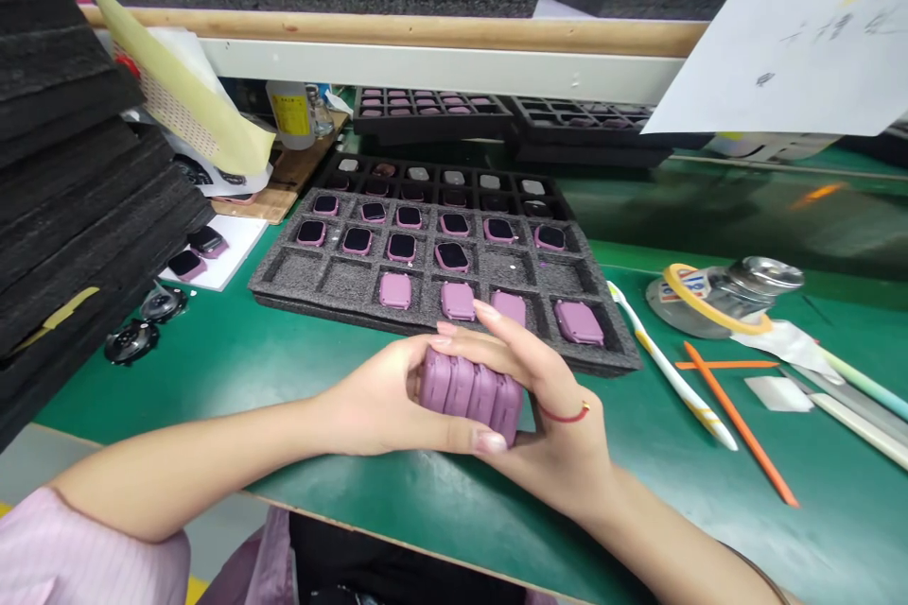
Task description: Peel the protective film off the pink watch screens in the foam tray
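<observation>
Between both hands, just over the near edge of the bench, is a row of several purple smartwatch cases (472, 389) pressed side by side. My left hand (397, 397) grips them from the left, its thumb along the near side. My right hand (553, 397) wraps round their right end, with its fingers over the far side. Right behind the hands lies a black foam tray (340, 279) with square pockets. Its front pockets hold purple cases (395, 290), several others hold watches with dark screens (402, 248), and pale pieces (454, 178) sit in the back row.
Stacked black foam trays (71, 161) rise at the left, near two round dark parts (132, 340). At the right are a toothbrush (673, 378), orange sticks (742, 425) and a glass jar (724, 293) lying tilted. A shelf edge (426, 61) crosses above the bench.
</observation>
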The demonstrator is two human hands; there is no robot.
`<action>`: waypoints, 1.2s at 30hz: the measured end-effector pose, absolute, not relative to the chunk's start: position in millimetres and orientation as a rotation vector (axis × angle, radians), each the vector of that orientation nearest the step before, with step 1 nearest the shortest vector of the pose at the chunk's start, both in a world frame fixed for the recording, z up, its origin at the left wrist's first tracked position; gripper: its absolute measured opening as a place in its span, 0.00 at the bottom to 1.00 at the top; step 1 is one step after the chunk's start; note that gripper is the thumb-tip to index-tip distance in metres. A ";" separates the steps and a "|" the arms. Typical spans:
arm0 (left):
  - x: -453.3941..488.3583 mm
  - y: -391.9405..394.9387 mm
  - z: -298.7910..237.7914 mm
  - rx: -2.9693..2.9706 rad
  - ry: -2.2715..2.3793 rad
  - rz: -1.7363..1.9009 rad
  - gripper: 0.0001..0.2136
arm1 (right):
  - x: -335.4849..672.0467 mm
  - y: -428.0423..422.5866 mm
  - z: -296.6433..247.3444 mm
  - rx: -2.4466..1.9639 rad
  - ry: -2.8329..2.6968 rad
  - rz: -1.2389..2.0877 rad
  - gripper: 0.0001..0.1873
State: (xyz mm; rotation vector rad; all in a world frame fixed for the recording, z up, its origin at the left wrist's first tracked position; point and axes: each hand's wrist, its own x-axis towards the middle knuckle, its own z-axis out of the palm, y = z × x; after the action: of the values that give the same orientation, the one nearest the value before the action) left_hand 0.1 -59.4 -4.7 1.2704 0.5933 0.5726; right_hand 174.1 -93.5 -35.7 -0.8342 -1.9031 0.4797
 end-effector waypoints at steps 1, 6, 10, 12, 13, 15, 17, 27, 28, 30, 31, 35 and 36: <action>1.2 -61.8 -4.9 1.278 0.625 0.596 0.16 | 173.1 -94.7 -34.3 -0.831 -1.941 0.450 0.42; 0.2 -75.0 -7.3 1.428 0.805 0.747 0.20 | 173.7 -98.0 -25.3 -0.805 -1.999 0.355 0.47; -6.3 -75.4 -8.0 1.652 0.734 0.851 0.20 | 183.3 -90.0 -29.2 -0.893 -1.671 0.823 0.34; -7.4 -73.7 -8.1 1.751 0.729 0.887 0.19 | 186.5 -84.6 -35.3 -0.888 -1.533 1.167 0.34; -7.4 -72.9 -8.3 1.800 0.733 0.897 0.19 | 186.6 -82.7 -38.2 -0.876 -1.491 1.314 0.36; -6.6 -71.8 -9.6 1.882 0.722 0.912 0.17 | 183.5 -81.9 -41.4 -0.852 -1.471 1.482 0.39; -5.8 -71.2 -12.5 1.920 0.671 0.915 0.13 | 177.5 -84.8 -40.6 -0.860 -1.499 1.429 0.41; -4.3 -73.2 -16.0 1.488 0.683 0.758 0.50 | 171.8 -98.8 -27.0 -0.997 -1.681 0.734 0.55; -3.3 -72.1 -13.2 1.392 0.667 0.694 0.44 | 172.5 -98.5 -27.3 -0.971 -1.695 0.703 0.53; -1.4 -69.3 -7.6 1.302 0.619 0.596 0.27 | 173.1 -97.3 -28.2 -0.909 -1.726 0.658 0.48; -0.6 -67.9 -5.2 1.294 0.603 0.574 0.22 | 172.9 -96.6 -28.7 -0.886 -1.742 0.641 0.47; 1.1 -65.7 -0.6 1.272 0.622 0.592 0.21 | 172.4 -94.7 -29.4 -0.869 -1.753 0.631 0.50; 1.1 -66.1 -0.8 1.267 0.618 0.594 0.21 | 172.6 -94.4 -29.1 -0.867 -1.752 0.644 0.51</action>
State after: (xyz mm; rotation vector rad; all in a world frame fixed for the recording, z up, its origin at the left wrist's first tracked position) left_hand 1.1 -66.1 -0.8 1.2667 0.6177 0.5937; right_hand 172.6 -94.4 -29.1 -0.8674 -1.7518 0.6440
